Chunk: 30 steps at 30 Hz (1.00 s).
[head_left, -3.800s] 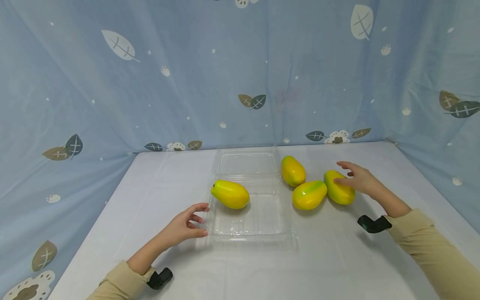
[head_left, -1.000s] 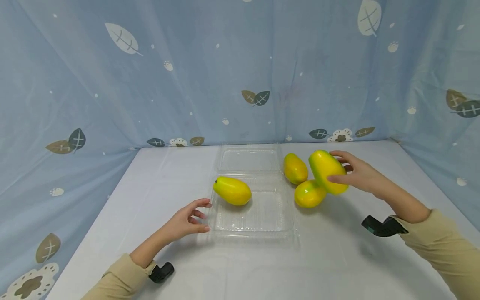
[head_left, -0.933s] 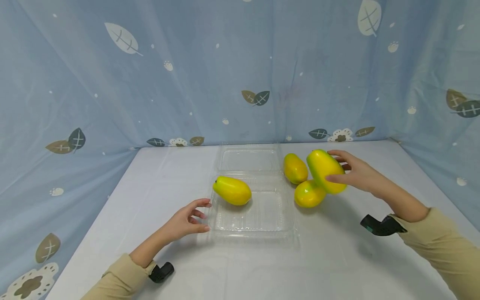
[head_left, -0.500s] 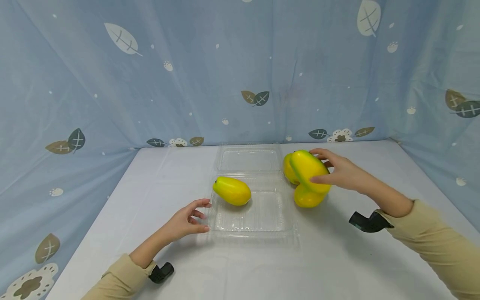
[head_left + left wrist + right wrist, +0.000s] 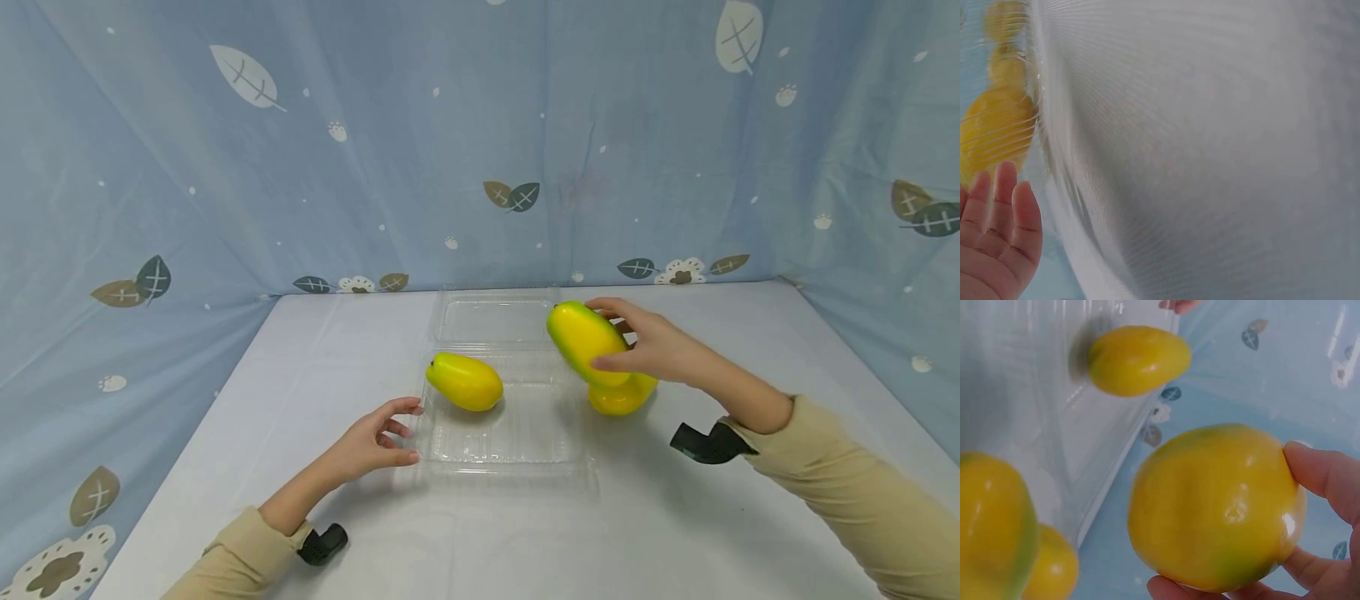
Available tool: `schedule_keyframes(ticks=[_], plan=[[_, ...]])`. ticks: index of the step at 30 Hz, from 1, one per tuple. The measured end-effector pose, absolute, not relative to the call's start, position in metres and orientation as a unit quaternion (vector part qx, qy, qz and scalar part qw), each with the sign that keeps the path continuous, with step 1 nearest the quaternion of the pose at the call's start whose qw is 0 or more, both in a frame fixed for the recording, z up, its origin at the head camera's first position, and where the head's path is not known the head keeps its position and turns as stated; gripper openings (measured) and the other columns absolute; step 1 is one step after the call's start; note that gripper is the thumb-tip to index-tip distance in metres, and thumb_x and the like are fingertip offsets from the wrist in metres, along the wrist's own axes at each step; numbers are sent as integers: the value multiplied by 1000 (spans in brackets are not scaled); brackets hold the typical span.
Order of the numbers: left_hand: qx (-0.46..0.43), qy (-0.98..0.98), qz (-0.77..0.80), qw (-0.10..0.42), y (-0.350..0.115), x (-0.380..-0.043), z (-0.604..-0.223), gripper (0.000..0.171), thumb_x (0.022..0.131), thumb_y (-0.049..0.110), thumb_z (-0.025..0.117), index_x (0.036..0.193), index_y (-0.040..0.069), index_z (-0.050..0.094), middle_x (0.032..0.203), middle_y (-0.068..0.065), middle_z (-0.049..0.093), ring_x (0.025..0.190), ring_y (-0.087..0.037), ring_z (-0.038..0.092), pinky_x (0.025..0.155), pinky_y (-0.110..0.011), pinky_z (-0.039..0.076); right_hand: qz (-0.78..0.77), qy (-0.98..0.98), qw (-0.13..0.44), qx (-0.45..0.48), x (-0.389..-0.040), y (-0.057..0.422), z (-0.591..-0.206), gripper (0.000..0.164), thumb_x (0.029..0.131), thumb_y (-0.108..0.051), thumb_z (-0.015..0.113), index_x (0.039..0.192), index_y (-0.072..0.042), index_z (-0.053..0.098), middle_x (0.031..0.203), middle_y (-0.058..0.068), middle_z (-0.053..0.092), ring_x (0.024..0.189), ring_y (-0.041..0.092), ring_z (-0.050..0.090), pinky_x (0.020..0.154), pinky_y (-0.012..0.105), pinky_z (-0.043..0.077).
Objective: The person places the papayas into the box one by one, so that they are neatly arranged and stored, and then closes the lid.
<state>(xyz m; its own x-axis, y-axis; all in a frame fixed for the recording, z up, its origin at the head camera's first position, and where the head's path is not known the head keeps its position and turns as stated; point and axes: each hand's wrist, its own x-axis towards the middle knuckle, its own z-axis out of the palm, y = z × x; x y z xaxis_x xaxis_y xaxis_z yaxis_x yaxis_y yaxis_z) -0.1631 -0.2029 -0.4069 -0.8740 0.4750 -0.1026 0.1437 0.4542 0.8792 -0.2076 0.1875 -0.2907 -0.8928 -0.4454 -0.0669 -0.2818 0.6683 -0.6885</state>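
My right hand (image 5: 660,346) grips a yellow-green papaya (image 5: 581,337), fingers on its far side and thumb on the near side. It is lifted above the right edge of a clear plastic clamshell box (image 5: 495,468), which lies open with its lid (image 5: 495,321) folded back. Inside the box's left rear part lies another papaya (image 5: 465,382), stem end leftward. My left hand (image 5: 363,446) has its fingers loosely bent, fingertips right at the box's left rim; in the left wrist view, the fingers (image 5: 1027,215) show below a papaya (image 5: 997,128) seen through the plastic.
Just right of the box, a papaya (image 5: 618,400) rests on the white-covered table (image 5: 525,550), partly covered by the held one. A further papaya (image 5: 1054,565) shows in the right wrist view, hidden in the head view. A blue leaf-patterned curtain (image 5: 420,150) encloses the back and sides.
My right hand has picked up the rightmost papaya from the table and carried it left, over the other loose papayas to the box's right edge. The left hand has stayed by the left rim.
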Motion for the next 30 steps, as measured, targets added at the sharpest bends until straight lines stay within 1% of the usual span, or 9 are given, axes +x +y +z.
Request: schedule_keyframes(ticks=[5, 12, 16, 21, 25, 30], plan=[[187, 836, 488, 169, -203, -163, -407, 69, 79, 15, 72, 136, 2, 36, 132, -20, 45, 101, -31, 51, 72, -26, 49, -359, 900, 116, -217, -209, 177, -294, 70, 80, -21, 70, 138, -6, 32, 132, 18, 43, 111, 34, 47, 89, 47, 45], [184, 835, 489, 171, -202, -163, -406, 69, 79, 15, 72, 136, 2, 35, 132, -20, 44, 101, -31, 51, 71, -26, 49, -368, 891, 120, -237, -206, 162, -294, 68, 79, -19, 70, 136, -6, 34, 127, 16, 47, 110, 33, 47, 91, 47, 43], [183, 834, 491, 173, -202, -164, -406, 70, 79, 15, 72, 136, 2, 35, 132, -20, 44, 101, -30, 51, 73, -26, 49, -369, 886, 118, -253, -206, 154, -295, 69, 79, -19, 71, 136, -5, 35, 127, 15, 46, 109, 33, 47, 91, 47, 42], [185, 830, 495, 177, -202, -165, -406, 70, 79, 14, 72, 136, 1, 34, 132, -20, 44, 101, -30, 50, 74, -27, 48, -377, 880, 128, -259, -206, 142, -300, 70, 77, -16, 72, 136, -6, 36, 128, 14, 44, 110, 31, 46, 91, 45, 43], [184, 826, 500, 182, -202, -166, -405, 70, 79, 12, 72, 136, 1, 34, 133, -20, 43, 101, -28, 50, 75, -26, 48, -372, 878, 127, -273, -204, 134, -303, 70, 77, -17, 73, 136, -5, 37, 128, 14, 46, 108, 30, 47, 89, 43, 44], [190, 821, 505, 187, -203, -167, -402, 72, 78, 13, 72, 136, -2, 32, 133, -22, 42, 100, -27, 50, 74, -26, 48, -362, 879, 124, -285, -201, 123, -306, 69, 76, -18, 73, 135, -7, 39, 129, 9, 49, 106, 26, 49, 86, 39, 45]])
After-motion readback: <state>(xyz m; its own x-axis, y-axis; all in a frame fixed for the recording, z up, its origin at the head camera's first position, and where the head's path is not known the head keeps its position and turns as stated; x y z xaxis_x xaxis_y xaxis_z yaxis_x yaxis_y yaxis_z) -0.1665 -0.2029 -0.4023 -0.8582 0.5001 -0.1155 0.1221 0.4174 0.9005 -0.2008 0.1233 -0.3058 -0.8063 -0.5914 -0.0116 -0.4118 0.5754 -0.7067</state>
